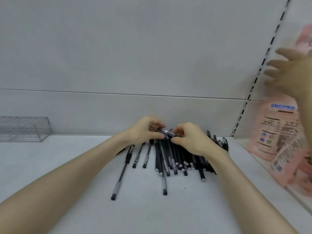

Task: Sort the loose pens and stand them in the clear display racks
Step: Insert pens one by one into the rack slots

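1. Shelf board (67,166): pale grey and flat, carrying everything below.
2. Back panel (135,48): plain grey with one horizontal seam. A slotted upright (263,65) runs up its right edge, slanted in the wide-angle view.
3. Pink packages (278,132): standing at the far right of the shelf, printed labels facing in. The text is too blurred to read.
4. Third hand (290,73): upper right, in front of the packages, motion-blurred. Fingers are spread and point left; it holds nothing that can be made out.
5. Pile of pens (168,157): centre of the shelf, against the back panel. Mostly dark barrels, long axes running near-to-far, with capped ends toward the viewer. A few lie apart on the left, fanned slightly; the longest pen (120,176) slants toward the lower left.
6. Clear display rack (33,130): far left against the back panel, well apart from the pile. I cannot tell if any slots are filled.
7. Left hand (143,130): above the far end of the pile, fingers curled, thumb and fingertips pinching the left end of one pen.
8. Right hand (194,141): just beside the left, fingers curled, pinching the same pen's right end.
9. Clear-barrelled pen (166,132): held between both hands just above the pile. Long axis left-to-right, crosswise to the pile, right end slightly lower.
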`<state>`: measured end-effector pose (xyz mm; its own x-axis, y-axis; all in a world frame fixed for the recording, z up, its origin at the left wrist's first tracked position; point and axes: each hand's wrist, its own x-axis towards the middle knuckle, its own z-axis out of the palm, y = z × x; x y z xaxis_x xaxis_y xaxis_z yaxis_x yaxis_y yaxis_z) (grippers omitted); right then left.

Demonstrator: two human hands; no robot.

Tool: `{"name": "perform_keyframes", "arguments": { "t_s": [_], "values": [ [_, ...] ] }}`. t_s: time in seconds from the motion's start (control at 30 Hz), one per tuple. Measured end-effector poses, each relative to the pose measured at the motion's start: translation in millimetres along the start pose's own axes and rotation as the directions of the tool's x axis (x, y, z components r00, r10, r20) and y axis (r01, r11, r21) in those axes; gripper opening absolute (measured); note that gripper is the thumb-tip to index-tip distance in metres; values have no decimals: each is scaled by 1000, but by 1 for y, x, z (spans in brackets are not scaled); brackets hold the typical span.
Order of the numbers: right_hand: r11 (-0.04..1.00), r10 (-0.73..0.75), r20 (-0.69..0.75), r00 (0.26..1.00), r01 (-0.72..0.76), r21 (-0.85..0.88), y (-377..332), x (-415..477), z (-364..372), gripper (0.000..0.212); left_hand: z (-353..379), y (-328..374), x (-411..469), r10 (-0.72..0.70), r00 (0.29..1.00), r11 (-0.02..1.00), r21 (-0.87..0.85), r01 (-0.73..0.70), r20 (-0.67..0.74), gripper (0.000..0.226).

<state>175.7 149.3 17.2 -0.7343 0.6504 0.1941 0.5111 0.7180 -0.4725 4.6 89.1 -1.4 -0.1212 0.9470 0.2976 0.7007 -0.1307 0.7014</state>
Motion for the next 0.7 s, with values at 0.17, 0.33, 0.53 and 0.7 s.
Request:
{"name": "perform_keyframes", "arguments": {
  "t_s": [0.17, 0.33, 0.53, 0.7],
  "values": [
    [992, 10, 34, 999, -14, 122, -2, -4, -8, 15, -6, 3, -15, -49, 993, 998, -54, 43, -109, 51],
    [905, 117, 21, 993, -115, 409, -3, -10, -5, 11, 3, 9, -40, 6, 998, 987, 163, 4, -65, 57],
    [785, 173, 57, 983, -173, 595, -13, -13, 3, 7, -2, 8, -54, -12, 991, 962, 273, -24, 130, 38],
    [728, 186, 53, 981, -174, 663, -22, -14, 10, 13, -12, 4, -65, -111, 994, 953, 282, 108, -6, 48]
  ]
}}
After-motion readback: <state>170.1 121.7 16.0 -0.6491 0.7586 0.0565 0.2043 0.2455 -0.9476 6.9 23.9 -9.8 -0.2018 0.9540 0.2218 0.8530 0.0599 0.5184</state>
